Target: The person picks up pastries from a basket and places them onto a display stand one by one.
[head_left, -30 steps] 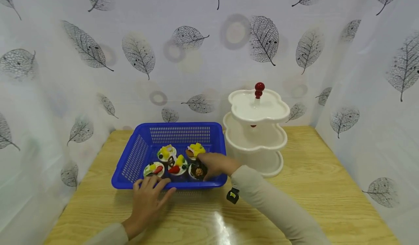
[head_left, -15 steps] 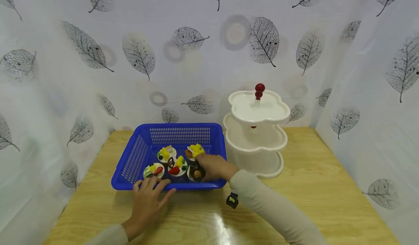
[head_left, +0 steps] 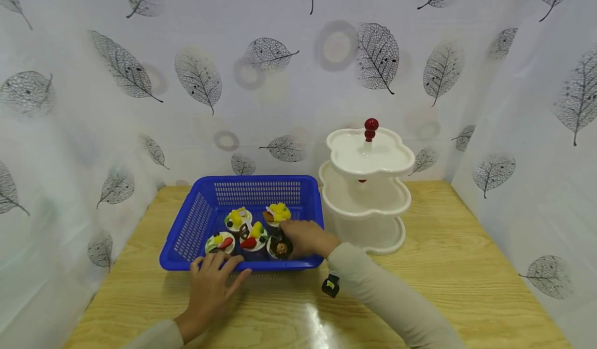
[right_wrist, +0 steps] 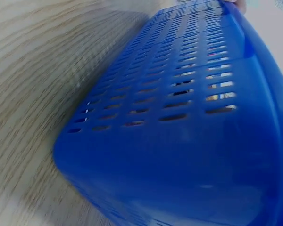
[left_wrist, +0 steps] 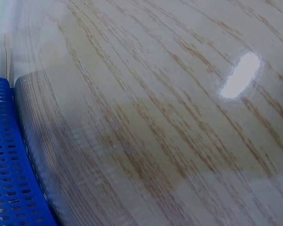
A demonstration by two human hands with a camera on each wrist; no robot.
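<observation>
In the head view a blue plastic basket [head_left: 261, 180] holds several cupcakes with decorated tops. My right hand [head_left: 305, 239] reaches over the basket's right end and grips a cupcake with a dark chocolate top and a nut [head_left: 281, 248]; part of its cup is hidden by the hand. Close beside it are a cupcake with a strawberry and a pretzel [head_left: 252, 239] and one with yellow fruit pieces [head_left: 278, 213]. My left hand [head_left: 212, 281] rests its spread fingers on the front rim, next to a cupcake with red and yellow fruit [head_left: 219, 243].
A white three-tier stand [head_left: 368, 154] with a red knob [head_left: 371, 126] stands right of the basket. Both rest on a wooden table [head_left: 448, 266], with a leaf-patterned curtain [head_left: 298, 95] behind. In the right wrist view the basket's slotted wall [right_wrist: 170, 146] fills most of the frame.
My right hand has shifted slightly left with the chocolate-topped cupcake, which moved a little left too. The left hand stays on the basket's rim.
</observation>
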